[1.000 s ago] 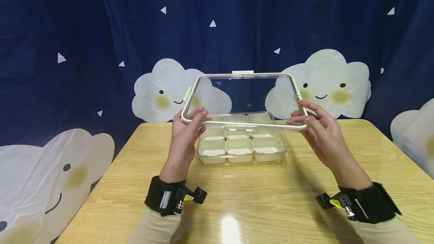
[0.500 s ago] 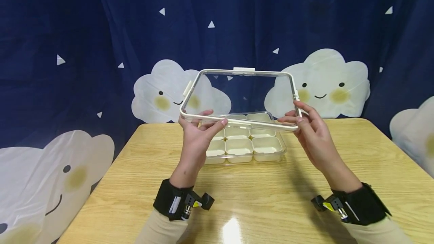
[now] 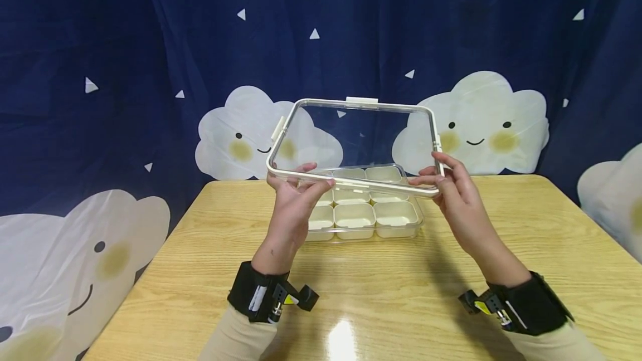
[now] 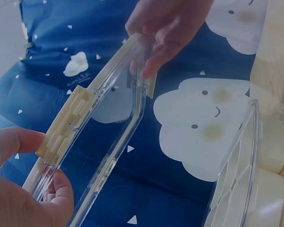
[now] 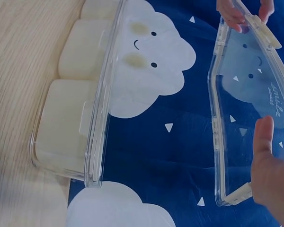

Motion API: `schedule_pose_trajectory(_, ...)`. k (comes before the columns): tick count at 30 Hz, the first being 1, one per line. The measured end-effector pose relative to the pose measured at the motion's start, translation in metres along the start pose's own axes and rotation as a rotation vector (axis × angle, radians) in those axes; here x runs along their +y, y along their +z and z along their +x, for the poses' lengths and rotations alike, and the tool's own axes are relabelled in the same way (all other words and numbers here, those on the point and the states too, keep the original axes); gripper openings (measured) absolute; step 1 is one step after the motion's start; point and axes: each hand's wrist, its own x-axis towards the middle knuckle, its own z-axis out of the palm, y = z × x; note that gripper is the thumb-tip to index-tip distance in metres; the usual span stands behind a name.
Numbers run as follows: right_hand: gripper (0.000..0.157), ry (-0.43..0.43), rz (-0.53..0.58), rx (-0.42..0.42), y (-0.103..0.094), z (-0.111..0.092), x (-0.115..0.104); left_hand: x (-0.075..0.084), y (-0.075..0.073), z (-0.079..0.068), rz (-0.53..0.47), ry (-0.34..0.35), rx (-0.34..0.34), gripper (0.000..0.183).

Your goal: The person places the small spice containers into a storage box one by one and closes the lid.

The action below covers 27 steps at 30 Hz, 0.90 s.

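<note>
A clear rectangular lid (image 3: 356, 141) with a cream rim and clips is held up, tilted, above the table. At its near left corner my left hand (image 3: 290, 210) grips the rim, thumb in front and fingers behind. My right hand (image 3: 458, 196) pinches the right edge near the front corner. In the left wrist view, the left fingers lie about a cream clip (image 4: 68, 120). Below and behind the lid stands a clear box (image 3: 416, 227) with several cream inner cups (image 3: 353, 215). The left hand and the lid's front edge hide part of it.
The box rests on a light wood table (image 3: 361, 277), towards its back. A dark blue curtain (image 3: 371, 32) with white clouds and triangles hangs behind. Each wrist wears a black strap (image 3: 258, 291) with a small camera.
The lid has risen slightly and its right side has dipped. My left hand has shifted right along the front rim, thumb now extended along it. The right hand has moved slightly left; the box stays put.
</note>
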Motion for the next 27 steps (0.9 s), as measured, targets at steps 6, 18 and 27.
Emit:
schedule_pose_trajectory(6, 0.05, -0.054, -0.247, -0.002, 0.0, -0.001, 0.002, 0.001, 0.001, -0.001, -0.002, 0.017, -0.017, 0.109)
schedule_pose_trajectory(18, 0.072, -0.199, -0.363, 0.015, 0.006, -0.001, 0.007, -0.003, 0.009, -0.004, -0.129, -0.02, 0.006, 0.081)
schedule_pose_trajectory(27, 0.057, -0.12, -0.435, 0.084, 0.008, -0.002, 0.015, -0.014, 0.015, -0.008, -0.137, -0.066, 0.099, 0.069)
